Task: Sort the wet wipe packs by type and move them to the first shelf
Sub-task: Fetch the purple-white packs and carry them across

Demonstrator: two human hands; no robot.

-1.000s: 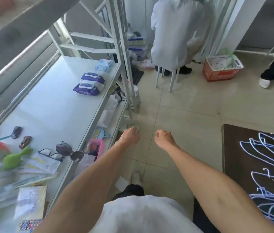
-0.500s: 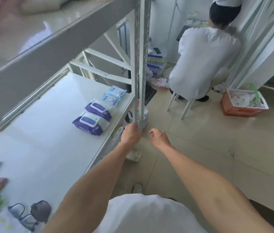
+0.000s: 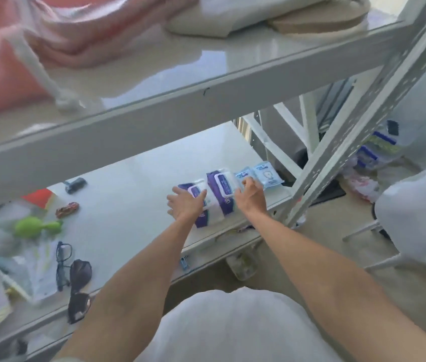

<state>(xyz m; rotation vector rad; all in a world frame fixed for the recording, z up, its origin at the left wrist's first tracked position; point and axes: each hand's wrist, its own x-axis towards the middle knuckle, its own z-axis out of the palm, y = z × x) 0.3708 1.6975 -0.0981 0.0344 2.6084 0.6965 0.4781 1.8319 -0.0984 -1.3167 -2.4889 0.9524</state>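
Two purple-and-white wet wipe packs lie side by side on the white middle shelf (image 3: pixel 128 205): the nearer purple pack (image 3: pixel 204 215) and the farther purple pack (image 3: pixel 222 189). Beyond them lie two small light-blue packs, one (image 3: pixel 242 176) partly under my fingers, the other (image 3: pixel 268 176) at the shelf's end. My left hand (image 3: pixel 185 205) rests spread on the nearer purple pack. My right hand (image 3: pixel 249 195) has its fingers curled over the farther purple pack and the edge of the first blue pack. Whether either hand grips a pack is unclear.
The upper shelf (image 3: pixel 206 74) holds pink and white folded cloth (image 3: pixel 62 35). On the middle shelf's left lie a green toy (image 3: pixel 34 227), glasses (image 3: pixel 62 265), sunglasses (image 3: pixel 79 286), papers and small toy cars. A perforated metal post (image 3: pixel 350 139) stands right; a person in white (image 3: pixel 415 218) sits beyond.
My view rose and swung toward the shelves. Both hands moved from fists near the shelf post onto the wipe packs on the middle shelf.
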